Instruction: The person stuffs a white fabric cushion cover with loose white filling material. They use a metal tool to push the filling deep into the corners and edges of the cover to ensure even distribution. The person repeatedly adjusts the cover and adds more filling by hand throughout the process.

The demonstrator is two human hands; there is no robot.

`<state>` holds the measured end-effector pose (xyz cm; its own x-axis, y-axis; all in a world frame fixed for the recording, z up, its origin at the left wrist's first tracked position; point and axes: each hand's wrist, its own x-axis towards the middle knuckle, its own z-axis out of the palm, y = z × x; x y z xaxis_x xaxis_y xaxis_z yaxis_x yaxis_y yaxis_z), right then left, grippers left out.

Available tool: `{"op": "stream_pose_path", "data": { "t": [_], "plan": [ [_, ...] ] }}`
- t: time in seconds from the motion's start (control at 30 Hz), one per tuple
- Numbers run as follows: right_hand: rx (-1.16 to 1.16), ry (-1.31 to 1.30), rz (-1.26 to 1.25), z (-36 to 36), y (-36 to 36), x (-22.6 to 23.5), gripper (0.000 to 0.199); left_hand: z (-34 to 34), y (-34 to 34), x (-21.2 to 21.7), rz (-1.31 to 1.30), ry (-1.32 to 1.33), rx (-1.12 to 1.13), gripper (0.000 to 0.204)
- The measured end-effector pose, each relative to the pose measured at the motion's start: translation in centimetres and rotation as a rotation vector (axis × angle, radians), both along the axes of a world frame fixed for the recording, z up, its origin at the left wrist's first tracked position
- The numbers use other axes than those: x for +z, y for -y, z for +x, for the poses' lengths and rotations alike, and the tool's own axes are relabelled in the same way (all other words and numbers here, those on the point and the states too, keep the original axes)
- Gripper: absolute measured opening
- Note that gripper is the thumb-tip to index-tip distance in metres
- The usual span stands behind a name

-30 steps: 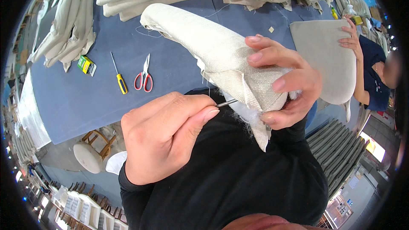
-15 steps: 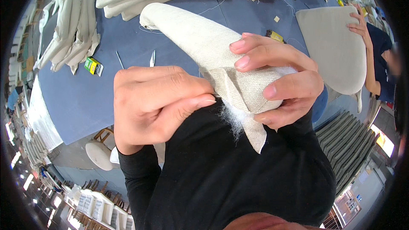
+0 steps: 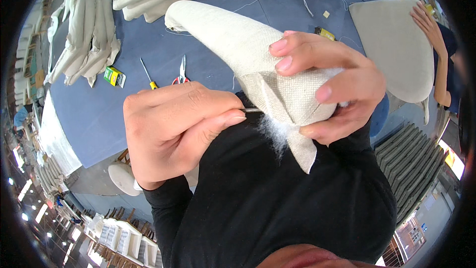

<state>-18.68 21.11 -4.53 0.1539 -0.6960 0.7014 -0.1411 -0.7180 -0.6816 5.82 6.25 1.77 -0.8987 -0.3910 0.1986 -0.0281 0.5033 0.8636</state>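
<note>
Showing off-white, coarsely woven cushion cover (image 3: 233,44), white fluffy stuffing (image 3: 272,131) poking out at corner. Lying beneath: dark blue table (image 3: 99,104). Resting there: scissors (image 3: 181,72) with red handles, screwdriver (image 3: 148,75) with yellow handle, small green-and-yellow box (image 3: 113,75). Piling up at back: beige fabric covers (image 3: 84,39). Wearing black sleeves (image 3: 277,208). Lying at right: pale grey-beige cushion (image 3: 391,44).

L hand (image 3: 178,129) pinches needle (image 3: 252,110) into cushion (image 3: 238,44); R hand (image 3: 327,87) clamps its corner.
</note>
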Motion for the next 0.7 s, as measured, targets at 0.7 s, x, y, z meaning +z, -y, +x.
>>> {"op": "stream_pose_path", "data": {
  "t": [0.7],
  "plan": [
    [-0.070,0.046,-0.040,1.3,0.7,-0.5,0.077,0.0,-3.7,2.0,0.125,0.174,0.277,0.004]
  ]
}}
